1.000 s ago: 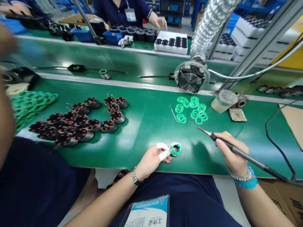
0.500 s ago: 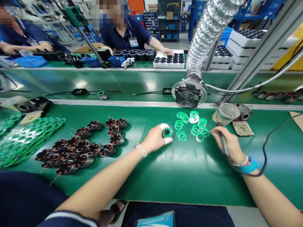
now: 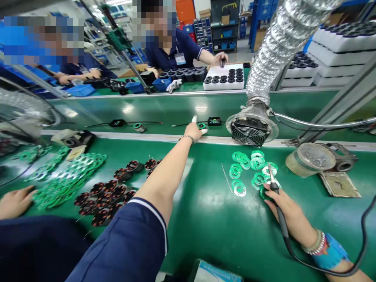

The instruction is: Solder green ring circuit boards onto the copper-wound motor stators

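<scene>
My left hand [image 3: 194,130], with white covers on its fingertips, reaches out to the back ledge. Its fingers close round a motor stator topped by a green ring board [image 3: 202,126]; most of the stator is hidden. In my right hand [image 3: 289,213] is a soldering iron [image 3: 275,188], its tip pointing up and away from me. The fingertips of that hand also touch a dark green ring board [image 3: 265,192] at the near edge of several loose ring-shaped circuit boards [image 3: 235,171]. A thin strand of solder wire [image 3: 226,178] lies left of these boards.
Copper-wound stators [image 3: 107,196] and a pile of green boards [image 3: 67,180] lie at left. Another person's hand [image 3: 17,201] rests beside the pile. A fan with a duct [image 3: 248,131] hangs at the back; a tub [image 3: 310,158] and sponge tray [image 3: 340,184] stand at right.
My left hand has moved forward with the stator, from mid-table to the back ledge. My right hand has come nearer the loose ring boards with the soldering iron. The view has shifted.
</scene>
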`<state>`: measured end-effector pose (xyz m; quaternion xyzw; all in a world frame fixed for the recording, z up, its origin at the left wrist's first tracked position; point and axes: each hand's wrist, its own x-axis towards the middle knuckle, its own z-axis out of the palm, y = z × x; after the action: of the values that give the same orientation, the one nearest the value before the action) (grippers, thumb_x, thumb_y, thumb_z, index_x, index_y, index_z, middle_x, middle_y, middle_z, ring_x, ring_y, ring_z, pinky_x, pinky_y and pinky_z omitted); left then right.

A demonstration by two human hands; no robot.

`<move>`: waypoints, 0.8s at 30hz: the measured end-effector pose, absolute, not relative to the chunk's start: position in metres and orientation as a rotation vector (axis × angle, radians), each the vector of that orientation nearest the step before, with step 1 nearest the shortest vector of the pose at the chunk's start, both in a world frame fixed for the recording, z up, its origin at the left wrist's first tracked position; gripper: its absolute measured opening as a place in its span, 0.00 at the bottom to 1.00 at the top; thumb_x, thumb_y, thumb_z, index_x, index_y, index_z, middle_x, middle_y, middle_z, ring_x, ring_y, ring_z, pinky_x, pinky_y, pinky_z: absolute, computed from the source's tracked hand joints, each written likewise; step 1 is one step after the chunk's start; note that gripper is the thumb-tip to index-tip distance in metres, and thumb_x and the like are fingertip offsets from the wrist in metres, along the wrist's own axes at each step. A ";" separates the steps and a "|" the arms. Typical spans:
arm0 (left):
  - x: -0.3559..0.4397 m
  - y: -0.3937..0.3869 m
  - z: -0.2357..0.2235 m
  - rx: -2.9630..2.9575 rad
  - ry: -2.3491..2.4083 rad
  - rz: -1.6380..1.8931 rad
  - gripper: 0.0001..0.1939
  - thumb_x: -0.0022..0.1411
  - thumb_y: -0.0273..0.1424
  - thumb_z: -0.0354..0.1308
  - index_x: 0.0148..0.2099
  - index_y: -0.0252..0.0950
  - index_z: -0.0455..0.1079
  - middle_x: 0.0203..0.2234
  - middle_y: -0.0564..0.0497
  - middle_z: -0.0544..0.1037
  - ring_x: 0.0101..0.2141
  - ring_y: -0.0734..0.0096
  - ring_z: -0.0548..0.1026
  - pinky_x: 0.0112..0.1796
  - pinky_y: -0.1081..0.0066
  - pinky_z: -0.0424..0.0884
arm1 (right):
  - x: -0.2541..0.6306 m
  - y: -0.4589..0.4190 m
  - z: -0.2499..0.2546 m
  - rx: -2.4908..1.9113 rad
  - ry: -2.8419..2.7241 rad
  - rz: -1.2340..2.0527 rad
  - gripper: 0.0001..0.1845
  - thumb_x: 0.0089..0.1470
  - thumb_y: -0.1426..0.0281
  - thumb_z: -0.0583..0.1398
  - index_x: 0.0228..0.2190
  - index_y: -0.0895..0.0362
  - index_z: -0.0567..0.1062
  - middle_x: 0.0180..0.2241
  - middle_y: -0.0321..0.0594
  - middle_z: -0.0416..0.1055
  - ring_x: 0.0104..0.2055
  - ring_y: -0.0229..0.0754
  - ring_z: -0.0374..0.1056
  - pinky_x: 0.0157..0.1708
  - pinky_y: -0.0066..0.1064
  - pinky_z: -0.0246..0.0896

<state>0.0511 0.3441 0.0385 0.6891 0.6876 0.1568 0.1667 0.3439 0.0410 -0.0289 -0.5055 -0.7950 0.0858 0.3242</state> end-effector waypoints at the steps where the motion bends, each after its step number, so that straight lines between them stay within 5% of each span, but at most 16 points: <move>1: 0.040 0.334 0.049 2.009 1.957 0.460 0.43 0.47 0.40 0.65 0.60 0.26 0.54 0.50 0.33 0.70 0.50 0.51 0.68 0.49 0.64 0.62 | 0.343 0.040 -0.029 -1.309 -2.081 0.216 0.19 0.56 0.73 0.56 0.49 0.53 0.64 0.52 0.47 0.65 0.52 0.49 0.65 0.52 0.45 0.64; 6: -0.033 0.237 0.094 2.246 2.050 0.375 0.26 0.57 0.43 0.54 0.53 0.32 0.65 0.47 0.41 0.73 0.47 0.56 0.71 0.48 0.64 0.63 | 0.333 0.034 -0.025 -1.206 -2.124 0.267 0.20 0.54 0.70 0.59 0.49 0.53 0.65 0.51 0.48 0.66 0.51 0.51 0.66 0.50 0.44 0.66; 11: -0.076 0.124 0.072 2.346 2.134 0.059 0.23 0.53 0.47 0.56 0.41 0.32 0.72 0.38 0.39 0.75 0.44 0.50 0.70 0.46 0.58 0.65 | 0.310 0.016 -0.017 -1.113 -2.247 0.372 0.16 0.55 0.70 0.58 0.46 0.53 0.66 0.50 0.48 0.67 0.48 0.49 0.68 0.45 0.41 0.69; 16: -0.081 0.092 0.037 2.417 2.198 0.058 0.13 0.55 0.33 0.55 0.41 0.32 0.73 0.50 0.36 0.68 0.55 0.43 0.60 0.51 0.48 0.57 | 0.283 -0.008 -0.014 -1.121 -2.240 0.405 0.14 0.56 0.75 0.54 0.46 0.55 0.66 0.50 0.51 0.66 0.52 0.47 0.65 0.48 0.41 0.67; 24: -0.050 0.051 0.029 2.409 1.122 0.278 0.12 0.61 0.30 0.50 0.46 0.40 0.71 0.58 0.47 0.62 0.59 0.60 0.58 0.58 0.57 0.54 | 0.251 -0.043 -0.010 -1.207 -2.115 0.499 0.17 0.54 0.78 0.54 0.47 0.56 0.64 0.51 0.51 0.66 0.52 0.45 0.65 0.49 0.40 0.65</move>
<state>-0.0496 0.0507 0.0293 0.8768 0.4083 0.1011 0.2329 0.2509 -0.0425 -0.0096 -0.4597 -0.8055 0.1902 0.3220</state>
